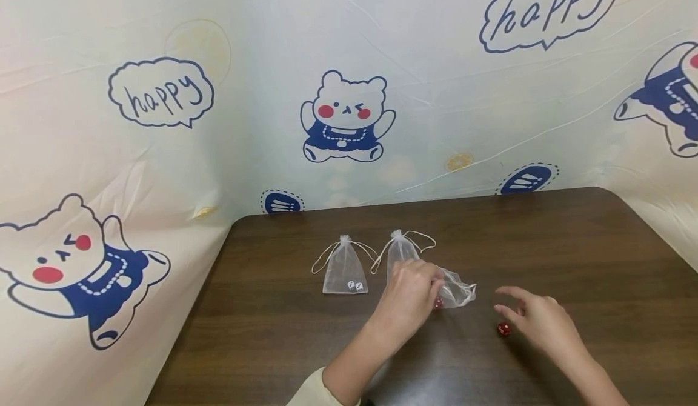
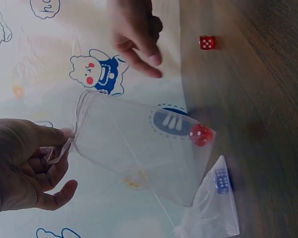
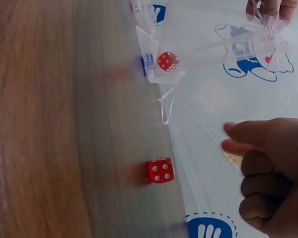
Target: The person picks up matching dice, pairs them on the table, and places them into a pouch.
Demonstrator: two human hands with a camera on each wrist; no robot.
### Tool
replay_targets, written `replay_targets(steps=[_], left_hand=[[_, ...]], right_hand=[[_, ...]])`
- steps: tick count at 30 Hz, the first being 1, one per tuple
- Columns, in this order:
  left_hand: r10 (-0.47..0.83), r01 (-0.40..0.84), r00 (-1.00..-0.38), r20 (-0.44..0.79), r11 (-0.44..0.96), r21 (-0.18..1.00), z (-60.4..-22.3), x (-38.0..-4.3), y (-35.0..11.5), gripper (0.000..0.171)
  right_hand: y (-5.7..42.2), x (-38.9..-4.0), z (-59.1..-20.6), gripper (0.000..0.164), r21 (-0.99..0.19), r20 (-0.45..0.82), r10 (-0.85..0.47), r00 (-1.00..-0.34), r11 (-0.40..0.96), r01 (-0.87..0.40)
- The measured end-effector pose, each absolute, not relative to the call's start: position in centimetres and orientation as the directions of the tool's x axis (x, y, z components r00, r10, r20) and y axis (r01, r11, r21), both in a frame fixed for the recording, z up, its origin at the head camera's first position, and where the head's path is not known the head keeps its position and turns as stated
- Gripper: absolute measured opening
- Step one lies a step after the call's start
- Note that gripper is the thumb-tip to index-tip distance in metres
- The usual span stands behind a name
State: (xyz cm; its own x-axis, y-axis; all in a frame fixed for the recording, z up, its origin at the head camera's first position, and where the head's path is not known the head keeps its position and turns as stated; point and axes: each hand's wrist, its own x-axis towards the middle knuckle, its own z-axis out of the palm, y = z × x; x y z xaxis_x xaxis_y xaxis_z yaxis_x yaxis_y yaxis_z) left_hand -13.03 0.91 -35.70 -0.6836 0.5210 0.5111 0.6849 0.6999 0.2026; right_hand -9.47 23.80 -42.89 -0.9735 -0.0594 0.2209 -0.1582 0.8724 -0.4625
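My left hand [image 1: 406, 300] pinches the drawstring mouth of a sheer white organza bag [image 2: 139, 144]. Inside, a red die [image 2: 201, 134] sits at the bag's bottom corner. On the brown table lies a second red die [image 1: 504, 329], loose, to the right of that bag. Close beside this die is my right hand [image 1: 548, 330], its thumb and index finger extended and apart with nothing between them. The right wrist view shows the loose die [image 3: 161, 170] a short way off the fingertips, while the other fingers of my right hand [image 3: 273, 173] are curled in.
Another organza bag [image 1: 400, 249], partly hidden behind my left hand, lies with its top gathered; a blue die [image 2: 221, 181] shows in it. To its left is a gathered bag [image 1: 343, 266] holding white dice [image 1: 355, 286]. A printed cloth [image 1: 349, 30] hangs behind the table [image 1: 262, 333].
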Motion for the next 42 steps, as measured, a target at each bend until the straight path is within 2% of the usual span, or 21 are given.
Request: replay_targets(steps=[4, 8, 17, 25, 31, 42], left_hand=[[0.521, 0.684, -0.688, 0.505, 0.699, 0.209, -35.6, -13.0, 0.9, 0.005], [0.52, 0.685, -0.683, 0.513, 0.699, 0.203, -35.7, -13.0, 0.9, 0.005], [0.528, 0.688, -0.683, 0.504, 0.698, 0.201, -35.8, -13.0, 0.9, 0.005], [0.527, 0.686, -0.688, 0.499, 0.697, 0.209, -35.8, -13.1, 0.9, 0.005], [0.529, 0.688, -0.684, 0.503, 0.698, 0.201, -35.9, -13.1, 0.9, 0.005], [0.531, 0.689, -0.684, 0.5, 0.695, 0.205, -36.0, -13.0, 1.0, 0.007]], right_hand=[[24.2, -9.3, -43.1, 0.032, -0.475, 0.014, -0.085, -0.996, 0.876, -0.081], [24.6, -9.5, -43.2, 0.033, -0.478, -0.122, -0.098, -0.988, 0.878, -0.028], [25.3, -9.9, -43.6, 0.018, -0.399, -0.184, -0.133, -0.974, 0.916, -0.05], [25.3, -9.8, -43.8, 0.012, -0.385, -0.173, -0.131, -0.976, 0.921, -0.055], [25.2, -9.8, -43.5, 0.016, -0.406, -0.128, -0.106, -0.986, 0.913, -0.045], [24.6, -9.4, -42.5, 0.018, -0.447, 0.14, -0.034, -0.99, 0.89, -0.094]])
